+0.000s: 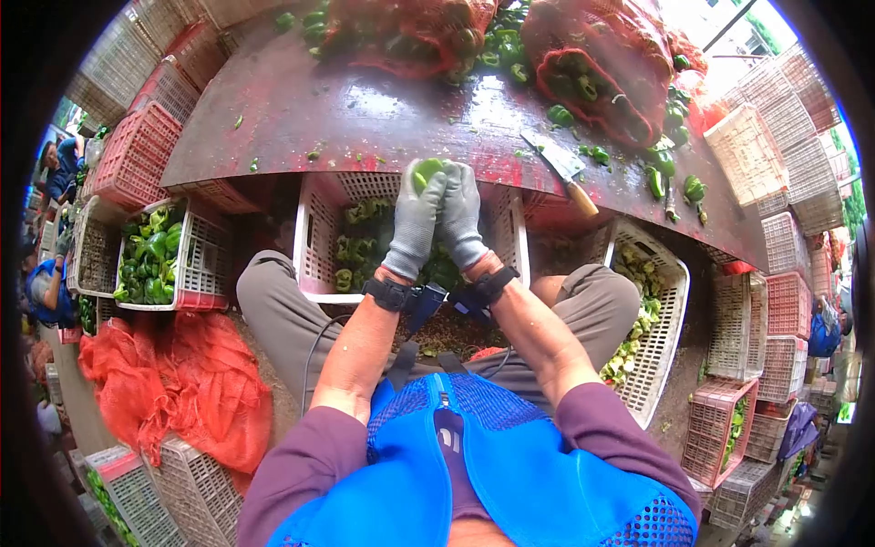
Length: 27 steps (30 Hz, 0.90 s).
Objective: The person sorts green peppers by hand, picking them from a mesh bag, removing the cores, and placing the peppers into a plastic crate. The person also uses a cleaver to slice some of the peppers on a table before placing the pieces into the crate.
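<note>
Both my hands wear grey gloves and meet above the crate between my knees. My left hand (416, 219) and my right hand (461, 211) are closed around a green pepper (426, 172), whose pale green top shows between the fingers. Below them stands a white plastic crate (314, 239) with green peppers (363, 239) inside, partly hidden by my gloves and wrists. To the right on the table lies a cleaver (560, 164) with a wooden handle, touched by neither hand.
Red mesh sacks of peppers (592, 77) lie along the back of the dark table (301, 109). At left is a crate of whole peppers (196, 251); at right, a crate of pale pepper pieces (670, 319). Red netting (173, 392) and stacked crates surround me.
</note>
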{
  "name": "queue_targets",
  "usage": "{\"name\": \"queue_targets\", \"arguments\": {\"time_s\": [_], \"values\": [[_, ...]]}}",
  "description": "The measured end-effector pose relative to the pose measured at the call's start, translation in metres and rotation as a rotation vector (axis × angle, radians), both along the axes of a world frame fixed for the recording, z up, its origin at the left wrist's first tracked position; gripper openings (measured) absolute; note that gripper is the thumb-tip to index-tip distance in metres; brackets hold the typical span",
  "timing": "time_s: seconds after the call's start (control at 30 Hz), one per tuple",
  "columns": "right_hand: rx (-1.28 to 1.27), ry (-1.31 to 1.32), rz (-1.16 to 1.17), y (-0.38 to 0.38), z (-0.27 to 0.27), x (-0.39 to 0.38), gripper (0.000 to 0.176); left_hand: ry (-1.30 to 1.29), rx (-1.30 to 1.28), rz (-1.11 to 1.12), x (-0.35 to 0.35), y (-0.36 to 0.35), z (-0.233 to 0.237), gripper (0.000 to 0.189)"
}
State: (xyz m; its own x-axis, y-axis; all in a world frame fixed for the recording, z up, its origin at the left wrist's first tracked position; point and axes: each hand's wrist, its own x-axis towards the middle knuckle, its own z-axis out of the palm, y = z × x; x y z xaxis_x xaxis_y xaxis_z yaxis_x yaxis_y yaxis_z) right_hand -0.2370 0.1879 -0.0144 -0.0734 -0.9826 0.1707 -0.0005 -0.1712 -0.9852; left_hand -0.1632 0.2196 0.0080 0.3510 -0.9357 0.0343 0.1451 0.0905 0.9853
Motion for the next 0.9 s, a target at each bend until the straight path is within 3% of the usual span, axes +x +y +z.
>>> {"name": "queue_targets", "arguments": {"time_s": [0.07,0.2,0.33,0.37,0.47,0.57,0.63,0.73,0.77,0.8,0.83,0.87,0.9], "values": [[-0.055,-0.088,-0.005,-0.001,-0.012,0.006,0.05,-0.085,-0.015,0.004,0.003,0.003,0.003,0.035],[-0.205,0.257,0.059,0.005,0.025,-0.025,0.052,-0.023,-0.023,-0.132,0.021,0.011,0.012,0.036],[-0.316,0.626,0.193,0.0,0.045,-0.037,0.037,-0.035,0.037,-0.311,0.021,0.015,0.009,0.038],[-0.267,0.611,0.192,0.002,0.048,-0.037,0.03,0.023,0.195,-0.349,0.024,0.015,0.009,0.037],[-0.15,0.546,0.083,-0.009,0.024,-0.026,0.029,-0.533,-0.167,-0.112,0.02,0.006,-0.015,0.035],[-0.019,0.443,0.052,-0.017,0.011,-0.016,0.032,-0.53,-0.046,-0.104,0.023,0.003,-0.018,0.034],[0.01,0.408,0.062,-0.025,-0.008,-0.012,0.034,-0.344,0.081,-0.199,0.031,0.005,-0.019,0.034],[-0.254,0.558,0.218,-0.04,-0.04,-0.019,0.031,-0.056,0.178,-0.299,0.045,0.009,-0.021,0.033],[-0.1,0.311,0.341,-0.055,-0.08,-0.012,0.03,-0.019,0.163,-0.307,0.05,0.009,-0.031,0.033],[0.065,0.061,0.42,-0.059,-0.085,-0.003,0.028,0.019,0.146,-0.316,0.051,0.011,-0.031,0.033],[0.034,-0.023,0.517,-0.064,-0.089,0.001,0.028,0.115,0.156,-0.312,0.051,0.013,-0.032,0.032],[0.44,-0.464,0.546,-0.062,-0.094,-0.005,0.027,0.138,0.157,-0.333,0.053,0.014,-0.032,0.032],[0.828,-0.937,0.369,-0.04,-0.04,-0.007,0.027,0.163,0.158,-0.353,0.056,0.015,-0.029,0.032]]}}
